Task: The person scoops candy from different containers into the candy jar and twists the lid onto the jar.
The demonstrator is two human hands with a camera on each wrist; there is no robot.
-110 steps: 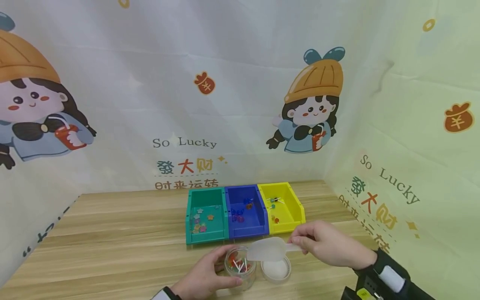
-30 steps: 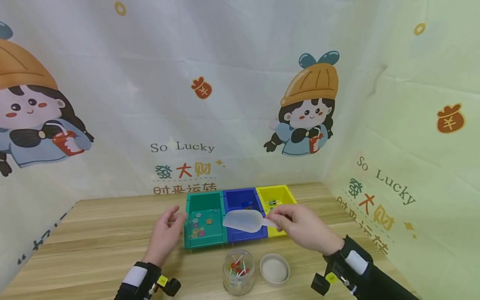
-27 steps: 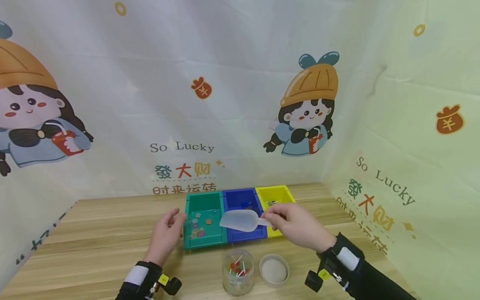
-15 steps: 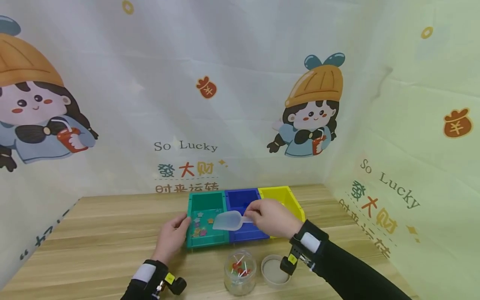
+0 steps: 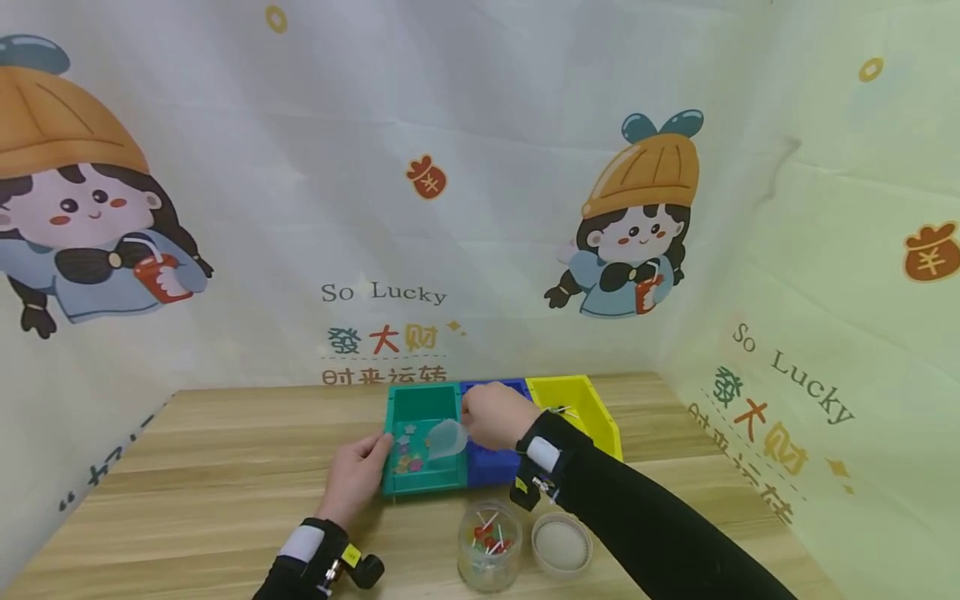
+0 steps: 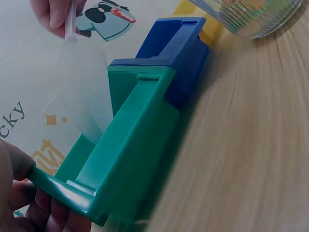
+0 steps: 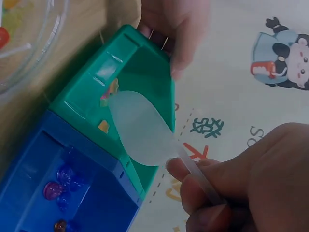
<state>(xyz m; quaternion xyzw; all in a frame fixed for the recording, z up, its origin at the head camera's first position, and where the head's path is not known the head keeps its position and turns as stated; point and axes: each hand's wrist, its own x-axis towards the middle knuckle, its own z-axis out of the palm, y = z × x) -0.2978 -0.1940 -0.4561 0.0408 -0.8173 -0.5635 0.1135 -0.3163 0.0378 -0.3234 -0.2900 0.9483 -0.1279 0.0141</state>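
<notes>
My right hand [image 5: 498, 415] grips the handle of a translucent white scoop [image 7: 137, 125]. The scoop's blade dips into the green bin [image 5: 426, 480], close to several small star-shaped pieces [image 5: 408, 461] on its floor. With thumb and fingers, my left hand [image 5: 355, 475] holds the green bin's left wall; the left wrist view shows the thumb on top of the rim and fingers beneath. The blue bin [image 5: 491, 473], partly hidden by my right hand, adjoins the green one and holds blue, purple and amber pieces [image 7: 63, 181].
To the right of the blue bin is a yellow bin [image 5: 592, 408] with a few small pieces. In front stand an uncovered clear jar [image 5: 489, 554] holding red and green pieces with white sticks, and a round white lid [image 5: 562, 544]. Printed cloth [image 5: 495, 250] hangs behind and beside the table.
Earlier my left hand let go of the jar and moved to the green bin, where it now grips the wall. My right hand carried the scoop leftward from above the jar and lid into the green bin.
</notes>
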